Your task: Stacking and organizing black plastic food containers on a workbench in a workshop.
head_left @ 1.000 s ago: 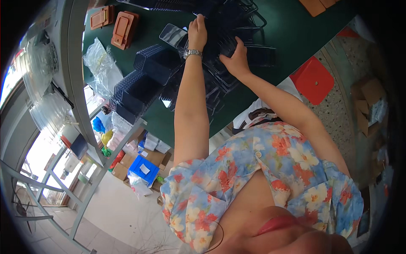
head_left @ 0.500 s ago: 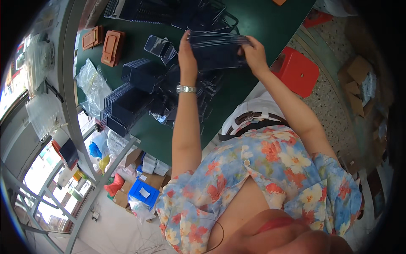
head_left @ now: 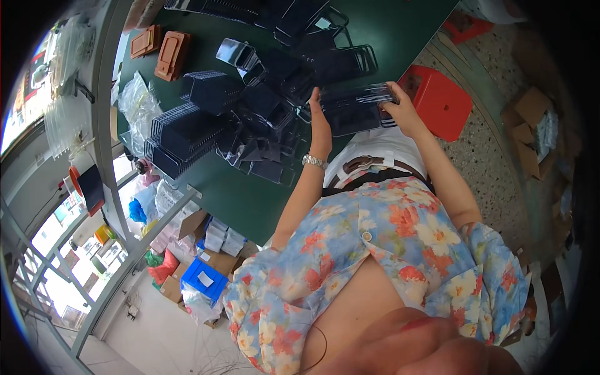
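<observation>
A stack of dark blue rectangular cases with clear, shiny rims is held between my two hands over the near table edge. My right hand is closed round its right end, the thumb on the near side and the fingers at the top. My left hand stands upright against the left end, its fingers stretched out and its palm side toward the stack. A metal-band watch is on my left wrist. Close to my left hand, several loose cases of the same kind lie in a jumbled heap on the green table.
Neat rows of nested dark cases stand at the table's left. Two orange-brown blocks and a clear plastic bag lie beyond. A red stool is at my right. Boxes and a blue bin sit on the floor, lower left.
Both hands have brought the stack toward my body and to the right, off the heap. More cases on the table are now uncovered.
</observation>
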Action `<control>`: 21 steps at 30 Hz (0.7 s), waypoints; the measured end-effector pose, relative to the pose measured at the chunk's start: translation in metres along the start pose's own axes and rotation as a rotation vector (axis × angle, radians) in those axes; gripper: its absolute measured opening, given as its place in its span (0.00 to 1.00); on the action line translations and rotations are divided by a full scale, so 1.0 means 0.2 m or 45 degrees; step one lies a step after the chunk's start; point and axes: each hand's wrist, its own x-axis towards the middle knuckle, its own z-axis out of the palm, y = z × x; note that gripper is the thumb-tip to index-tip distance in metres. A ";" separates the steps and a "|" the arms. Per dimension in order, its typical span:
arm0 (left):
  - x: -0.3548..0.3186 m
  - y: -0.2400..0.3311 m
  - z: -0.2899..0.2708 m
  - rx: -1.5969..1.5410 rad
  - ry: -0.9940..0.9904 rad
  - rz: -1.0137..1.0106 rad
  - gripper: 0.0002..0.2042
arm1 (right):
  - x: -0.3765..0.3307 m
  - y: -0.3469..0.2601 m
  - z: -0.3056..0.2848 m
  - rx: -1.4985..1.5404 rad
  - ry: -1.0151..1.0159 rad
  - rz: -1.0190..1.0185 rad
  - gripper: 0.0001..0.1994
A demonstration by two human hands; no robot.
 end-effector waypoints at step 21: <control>-0.02 0.30 -0.30 1.241 0.642 0.071 0.37 | 0.15 0.32 0.54 -0.294 0.438 -0.064 0.12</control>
